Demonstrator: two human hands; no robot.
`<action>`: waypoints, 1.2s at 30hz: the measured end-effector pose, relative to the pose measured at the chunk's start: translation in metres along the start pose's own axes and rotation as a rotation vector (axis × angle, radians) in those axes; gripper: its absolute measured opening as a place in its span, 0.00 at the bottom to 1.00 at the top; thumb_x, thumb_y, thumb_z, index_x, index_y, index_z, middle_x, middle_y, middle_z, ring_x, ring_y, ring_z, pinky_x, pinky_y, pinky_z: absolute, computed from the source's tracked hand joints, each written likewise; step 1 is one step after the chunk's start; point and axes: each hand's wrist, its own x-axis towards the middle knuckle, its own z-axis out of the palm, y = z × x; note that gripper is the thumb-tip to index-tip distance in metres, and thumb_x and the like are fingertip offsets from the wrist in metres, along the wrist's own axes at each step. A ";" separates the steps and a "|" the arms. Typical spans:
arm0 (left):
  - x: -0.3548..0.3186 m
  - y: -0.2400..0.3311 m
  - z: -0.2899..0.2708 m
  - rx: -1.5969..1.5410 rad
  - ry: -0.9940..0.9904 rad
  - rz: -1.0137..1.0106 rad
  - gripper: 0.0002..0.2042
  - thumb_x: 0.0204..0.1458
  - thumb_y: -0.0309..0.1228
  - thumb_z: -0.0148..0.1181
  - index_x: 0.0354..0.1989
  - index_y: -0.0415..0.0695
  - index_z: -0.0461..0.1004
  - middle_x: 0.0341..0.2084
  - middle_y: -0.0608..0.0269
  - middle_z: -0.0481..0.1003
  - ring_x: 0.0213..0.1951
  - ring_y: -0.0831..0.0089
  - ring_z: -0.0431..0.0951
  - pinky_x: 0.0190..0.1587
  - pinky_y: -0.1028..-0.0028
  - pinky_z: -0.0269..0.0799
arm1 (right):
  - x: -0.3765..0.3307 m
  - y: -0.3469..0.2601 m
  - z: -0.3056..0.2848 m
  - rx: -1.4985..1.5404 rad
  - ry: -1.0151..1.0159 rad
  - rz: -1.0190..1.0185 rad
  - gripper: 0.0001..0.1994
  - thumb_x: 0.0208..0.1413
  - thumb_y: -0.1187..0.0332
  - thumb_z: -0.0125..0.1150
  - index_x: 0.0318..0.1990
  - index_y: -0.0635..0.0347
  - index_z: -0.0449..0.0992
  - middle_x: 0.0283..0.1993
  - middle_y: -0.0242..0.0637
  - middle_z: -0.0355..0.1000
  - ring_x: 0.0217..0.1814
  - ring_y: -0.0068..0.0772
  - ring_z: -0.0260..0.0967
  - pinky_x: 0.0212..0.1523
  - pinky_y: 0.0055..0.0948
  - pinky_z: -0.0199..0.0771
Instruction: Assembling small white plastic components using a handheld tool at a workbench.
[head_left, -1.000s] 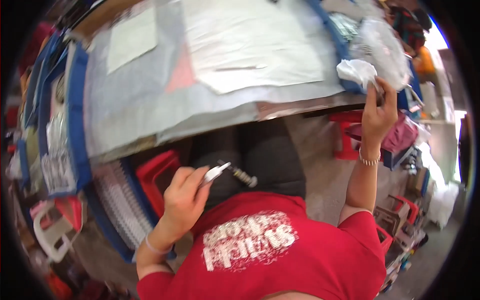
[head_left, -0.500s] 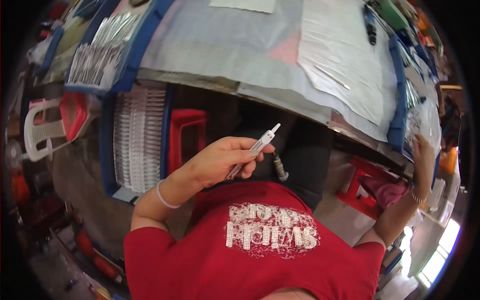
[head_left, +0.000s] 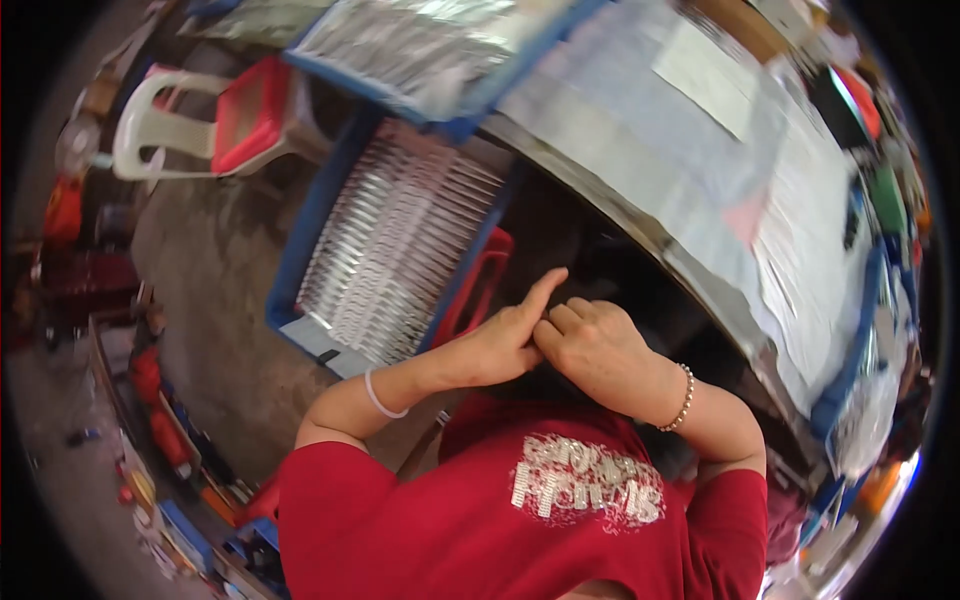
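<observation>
My left hand (head_left: 505, 345) and my right hand (head_left: 597, 352) meet in front of my red shirt, close to the table's near edge. The left index finger points up and away, while its other fingers are curled and partly hidden. My right hand is closed, knuckles up, with its fingertips against the left hand. Whatever lies between them is covered by the fingers; the slim white-tipped piece seen earlier does not show. Left of my hands stands a blue crate (head_left: 290, 270) with rows of slim silvery pieces (head_left: 390, 250).
A second blue crate (head_left: 470, 110) of silvery pieces sits at the table corner. White sheets cover the table (head_left: 640, 110). A red stool (head_left: 480, 285) is beside the lower crate, and a white chair (head_left: 165, 125) stands far left. Another blue crate (head_left: 835, 405) is at right.
My right hand has come from the right-hand crate to meet the left hand. The slim white-tipped piece in the left hand is now out of sight. The view has turned left.
</observation>
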 end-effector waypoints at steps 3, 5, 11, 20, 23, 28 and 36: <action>-0.025 0.001 -0.035 -0.123 -0.086 -0.190 0.44 0.43 0.16 0.55 0.71 0.45 0.39 0.42 0.43 0.73 0.47 0.55 0.75 0.50 0.64 0.69 | 0.039 0.002 0.009 0.204 -0.056 -0.088 0.06 0.43 0.72 0.59 0.29 0.59 0.70 0.28 0.39 0.69 0.31 0.39 0.71 0.31 0.34 0.71; -0.039 -0.013 -0.051 -0.069 0.033 -0.085 0.42 0.45 0.19 0.56 0.70 0.45 0.42 0.42 0.47 0.73 0.46 0.60 0.75 0.50 0.66 0.69 | 0.065 0.003 0.017 0.378 -0.112 -0.106 0.06 0.45 0.72 0.60 0.31 0.60 0.70 0.29 0.41 0.68 0.32 0.44 0.71 0.32 0.37 0.71; -0.074 -0.041 -0.092 0.301 0.918 0.132 0.40 0.47 0.23 0.62 0.68 0.35 0.47 0.63 0.45 0.57 0.62 0.56 0.62 0.64 0.64 0.56 | 0.147 0.023 0.048 0.513 0.028 -0.019 0.10 0.44 0.77 0.58 0.38 0.62 0.75 0.32 0.45 0.72 0.34 0.48 0.73 0.33 0.37 0.72; -0.084 -0.097 -0.022 0.222 0.851 -0.074 0.33 0.50 0.27 0.62 0.65 0.39 0.54 0.58 0.43 0.58 0.60 0.47 0.61 0.62 0.59 0.59 | 0.289 0.095 0.153 0.392 0.448 0.353 0.10 0.48 0.74 0.57 0.38 0.59 0.77 0.32 0.43 0.76 0.36 0.43 0.76 0.39 0.36 0.74; -0.082 -0.102 -0.007 0.267 0.777 -0.069 0.34 0.49 0.27 0.63 0.64 0.40 0.55 0.58 0.43 0.57 0.58 0.44 0.62 0.60 0.58 0.61 | 0.309 0.114 0.174 0.203 0.489 0.361 0.09 0.48 0.74 0.56 0.38 0.58 0.78 0.32 0.42 0.77 0.38 0.45 0.76 0.42 0.38 0.75; -0.084 -0.110 -0.005 0.239 0.801 -0.051 0.32 0.49 0.27 0.62 0.64 0.39 0.56 0.57 0.42 0.58 0.55 0.44 0.65 0.57 0.59 0.64 | 0.319 0.122 0.183 0.243 0.340 0.415 0.08 0.50 0.70 0.56 0.38 0.53 0.78 0.35 0.42 0.77 0.41 0.47 0.75 0.44 0.42 0.74; -0.086 -0.111 -0.009 0.182 0.789 -0.007 0.29 0.51 0.25 0.60 0.62 0.37 0.58 0.55 0.41 0.60 0.54 0.44 0.67 0.55 0.60 0.66 | 0.322 0.118 0.182 -0.027 0.252 0.467 0.08 0.51 0.67 0.57 0.38 0.52 0.80 0.35 0.41 0.77 0.40 0.45 0.75 0.42 0.42 0.74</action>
